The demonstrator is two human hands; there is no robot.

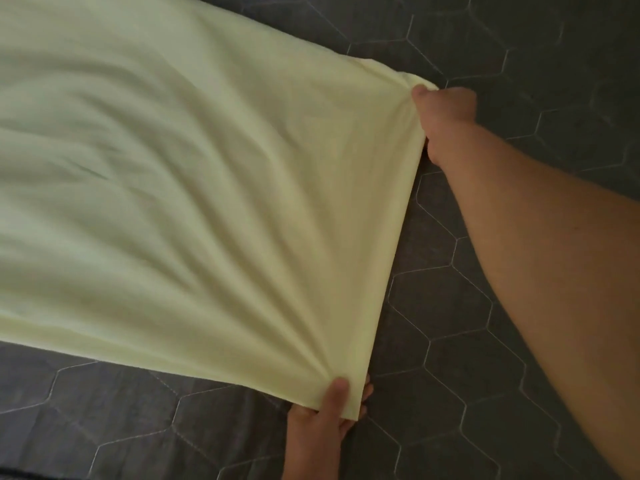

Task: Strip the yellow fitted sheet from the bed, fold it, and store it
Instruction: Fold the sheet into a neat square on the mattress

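Nearest, one corner of the yellow sheet (194, 188) is pinched by the left hand (325, 417), thumb on top. Farther off, the opposite corner is gripped by the right hand (445, 109). Between them the sheet is stretched over the dark quilted bed (485, 341).

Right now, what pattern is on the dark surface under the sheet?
Dark grey quilted surface stitched in pale hexagon outlines, clearest in the head view.

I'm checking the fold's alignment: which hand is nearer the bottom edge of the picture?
Left. The left hand pinches the pale yellow cotton sheet's near corner, low in the view; the right hand grips the far corner, higher up, over the dark grey hexagon-quilted mattress cover.
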